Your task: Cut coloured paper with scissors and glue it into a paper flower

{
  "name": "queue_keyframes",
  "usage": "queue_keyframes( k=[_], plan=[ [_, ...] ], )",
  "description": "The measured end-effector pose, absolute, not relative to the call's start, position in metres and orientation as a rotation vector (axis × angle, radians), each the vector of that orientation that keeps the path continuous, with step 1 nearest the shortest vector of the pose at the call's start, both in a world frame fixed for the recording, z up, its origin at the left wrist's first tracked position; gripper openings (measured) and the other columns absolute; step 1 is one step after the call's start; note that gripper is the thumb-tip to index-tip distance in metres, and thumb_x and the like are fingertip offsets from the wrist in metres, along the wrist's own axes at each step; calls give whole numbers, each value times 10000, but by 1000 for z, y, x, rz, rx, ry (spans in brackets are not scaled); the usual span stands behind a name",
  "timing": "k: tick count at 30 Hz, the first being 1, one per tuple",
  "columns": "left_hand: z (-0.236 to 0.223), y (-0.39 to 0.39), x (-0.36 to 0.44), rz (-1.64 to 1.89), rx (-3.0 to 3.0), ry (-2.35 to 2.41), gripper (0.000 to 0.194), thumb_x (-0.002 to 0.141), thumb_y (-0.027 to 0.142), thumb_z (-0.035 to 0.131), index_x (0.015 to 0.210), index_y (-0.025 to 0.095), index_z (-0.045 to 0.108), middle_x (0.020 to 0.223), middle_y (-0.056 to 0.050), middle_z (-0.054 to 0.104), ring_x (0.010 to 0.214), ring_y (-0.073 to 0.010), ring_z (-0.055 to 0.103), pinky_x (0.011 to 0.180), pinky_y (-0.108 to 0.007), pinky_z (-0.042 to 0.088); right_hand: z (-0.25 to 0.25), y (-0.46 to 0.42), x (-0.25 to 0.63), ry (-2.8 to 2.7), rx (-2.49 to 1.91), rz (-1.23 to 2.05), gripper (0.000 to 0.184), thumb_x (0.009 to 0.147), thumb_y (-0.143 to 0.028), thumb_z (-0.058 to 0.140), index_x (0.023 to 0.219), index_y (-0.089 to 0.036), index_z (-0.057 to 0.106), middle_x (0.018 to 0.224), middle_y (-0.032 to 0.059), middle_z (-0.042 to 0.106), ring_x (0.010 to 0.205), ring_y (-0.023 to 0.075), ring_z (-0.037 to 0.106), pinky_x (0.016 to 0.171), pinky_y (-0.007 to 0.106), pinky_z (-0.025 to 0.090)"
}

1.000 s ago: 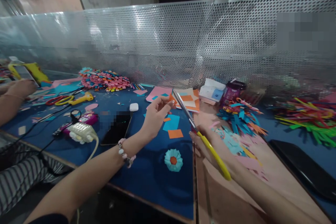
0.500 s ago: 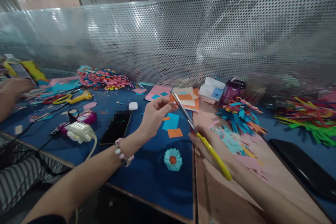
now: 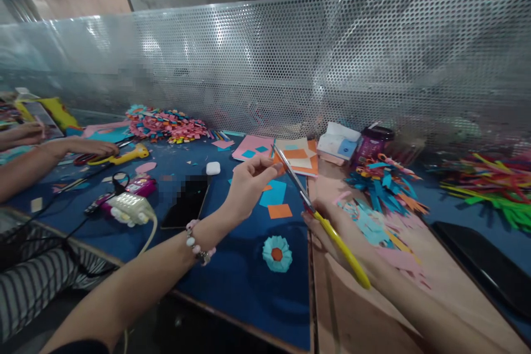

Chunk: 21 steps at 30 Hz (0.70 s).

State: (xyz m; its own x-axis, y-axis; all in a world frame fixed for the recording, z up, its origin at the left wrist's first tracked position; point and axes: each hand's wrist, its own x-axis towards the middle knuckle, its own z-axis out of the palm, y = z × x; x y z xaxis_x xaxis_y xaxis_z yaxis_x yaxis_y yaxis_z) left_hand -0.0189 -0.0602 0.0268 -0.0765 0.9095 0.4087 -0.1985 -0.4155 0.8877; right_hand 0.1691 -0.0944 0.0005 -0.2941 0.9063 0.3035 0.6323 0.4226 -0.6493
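My right hand [image 3: 338, 227] grips scissors [image 3: 296, 180] with yellow handles, their blades slanting up and left, slightly apart. At the blade tips, my left hand [image 3: 251, 182] pinches what looks like a small piece of orange paper, mostly hidden by the fingers. A beaded bracelet circles the left wrist. Below the hands, a light-blue paper flower [image 3: 284, 246] with an orange centre lies on the blue tabletop. Between it and my left hand are a blue paper square [image 3: 274, 193] and an orange paper rectangle [image 3: 280, 211].
Paper sheets [image 3: 253, 146] and a tissue pack [image 3: 338, 141] lie at the back. Paper strips [image 3: 381, 177] and a black case [image 3: 477, 260] are on the right. To the left are a phone [image 3: 186, 202], a glue gun [image 3: 133, 154] and a co-worker's hand [image 3: 89, 146].
The co-worker's hand has reached right to the scissors beside the glue gun. My hands stay close together at the blades, and the view has shifted slightly.
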Motion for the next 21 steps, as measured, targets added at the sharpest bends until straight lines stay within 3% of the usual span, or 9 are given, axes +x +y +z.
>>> queue_keyframes(
  k=[21],
  plan=[
    [26,-58,-20,1622,1363,861,149,702,261,648,650,162,550,665,2,549,693,-109,548,686,-256,468,4,-94,169,-2049,-1312,509,280,827,-434,447,666,-206,467,576,3,522,526,119,481,486,231,347]
  ],
)
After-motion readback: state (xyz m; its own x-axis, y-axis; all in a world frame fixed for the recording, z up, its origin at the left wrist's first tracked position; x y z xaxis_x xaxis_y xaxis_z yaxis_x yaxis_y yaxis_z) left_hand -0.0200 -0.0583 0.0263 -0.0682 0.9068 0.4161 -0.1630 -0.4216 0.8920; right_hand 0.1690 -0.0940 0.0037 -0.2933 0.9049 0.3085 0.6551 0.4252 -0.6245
